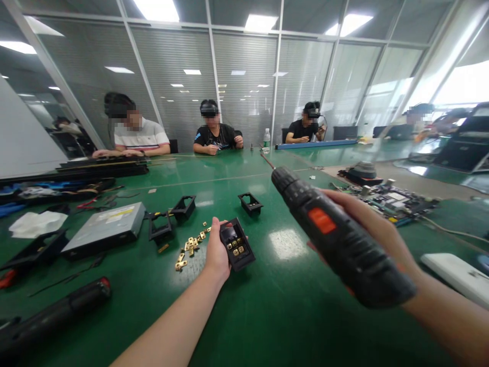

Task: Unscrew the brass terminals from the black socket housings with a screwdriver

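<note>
My left hand (218, 252) grips a black plastic socket housing (244, 259) by its left side, just over the green table. Several small brass pieces sit inside the housing. My right hand (367, 219) is wrapped round a black cordless screwdriver (324, 224) with an orange switch; its long thin bit points away, up and to the left, apart from the housing. Loose brass pieces (191, 245) lie to the left of my left hand. Similar black housings stand beyond it: one frame (252, 206) behind, another frame (184, 208) and a third frame (160, 229) to the left.
A silver disc drive (109, 229) lies on the left, with a second black power tool (57, 311) in front. A circuit board (393, 199) and a white case (456, 278) are at right. Several people sit across the green table (290, 316); a water bottle (266, 140) stands there.
</note>
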Demonstrator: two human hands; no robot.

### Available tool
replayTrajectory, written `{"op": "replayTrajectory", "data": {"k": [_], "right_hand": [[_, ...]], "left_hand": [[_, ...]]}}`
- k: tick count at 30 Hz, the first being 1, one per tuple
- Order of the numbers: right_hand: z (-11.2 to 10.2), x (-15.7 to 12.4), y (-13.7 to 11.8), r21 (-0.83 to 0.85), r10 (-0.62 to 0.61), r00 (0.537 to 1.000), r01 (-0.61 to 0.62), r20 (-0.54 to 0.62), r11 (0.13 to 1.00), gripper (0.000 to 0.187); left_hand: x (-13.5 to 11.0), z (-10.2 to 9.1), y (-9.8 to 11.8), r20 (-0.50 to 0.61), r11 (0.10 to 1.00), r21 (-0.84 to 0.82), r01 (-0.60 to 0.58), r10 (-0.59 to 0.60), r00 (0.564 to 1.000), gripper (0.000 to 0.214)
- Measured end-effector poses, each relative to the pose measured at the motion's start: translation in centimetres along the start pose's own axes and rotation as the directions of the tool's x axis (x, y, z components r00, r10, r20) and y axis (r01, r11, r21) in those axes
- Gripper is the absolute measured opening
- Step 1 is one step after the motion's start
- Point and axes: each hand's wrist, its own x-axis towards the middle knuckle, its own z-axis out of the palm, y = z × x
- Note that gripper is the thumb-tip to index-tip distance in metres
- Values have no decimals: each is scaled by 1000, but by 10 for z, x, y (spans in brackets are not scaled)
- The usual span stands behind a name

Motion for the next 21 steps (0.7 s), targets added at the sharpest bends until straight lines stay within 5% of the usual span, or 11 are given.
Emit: {"op": "replayTrajectory", "data": {"k": [4,9,17,21], "right_hand": [[8,-17,48,-306,-108,967,178,230,935,65],[17,-23,80,-323,-134,908,274,396,906,61],[16,-19,70,-335,-30,882,210,471,918,64],[7,-22,58,-161,5,881,81,473,984,57]], "left_hand": [[1,-2,1,8,999,-31,33,-32,999,54],[-1,-2,2,17,999,-38,35,-34,999,52],[-1,1,2,-56,999,-20,-43,41,998,49],[2,-1,0,-177,984,-3,-176,173,969,47]]}}
